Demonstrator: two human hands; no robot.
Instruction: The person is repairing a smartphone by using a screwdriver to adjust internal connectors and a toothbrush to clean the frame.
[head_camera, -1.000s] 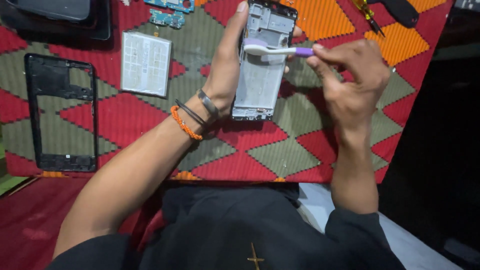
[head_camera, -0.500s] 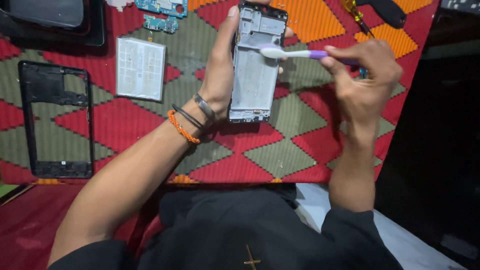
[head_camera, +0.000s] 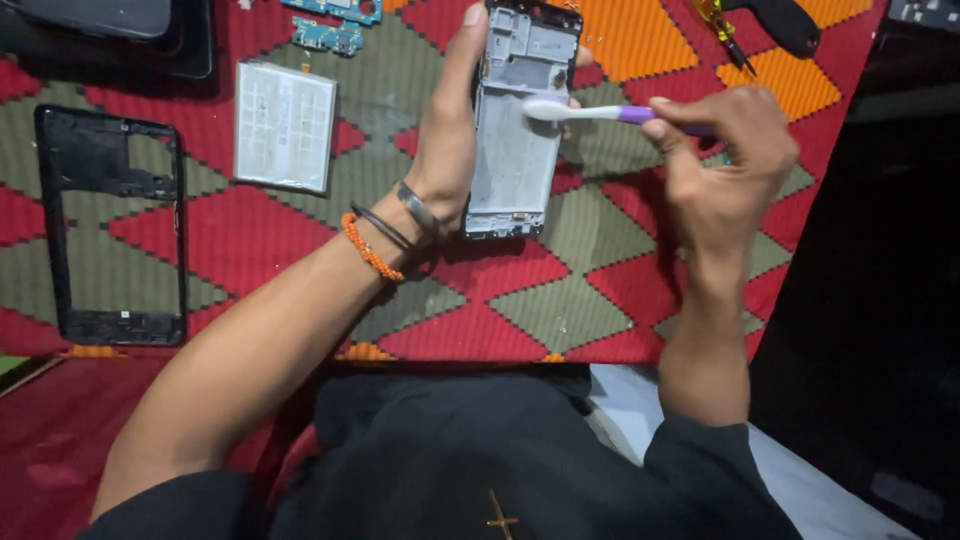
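Head view: toothbrush (head_camera: 585, 112) between right fingers (head_camera: 672, 135).

Left hand (head_camera: 445, 150) grips a silver-grey stripped phone frame (head_camera: 515, 130) upright-ish over the red-green patterned cloth (head_camera: 620, 290), while the right hand (head_camera: 725, 160) presses a white-purple toothbrush (head_camera: 590, 112) onto its upper part.

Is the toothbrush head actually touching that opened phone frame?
Touching. The head view shows the toothbrush in the right hand with its white head lying on the phone frame, no gap visible.
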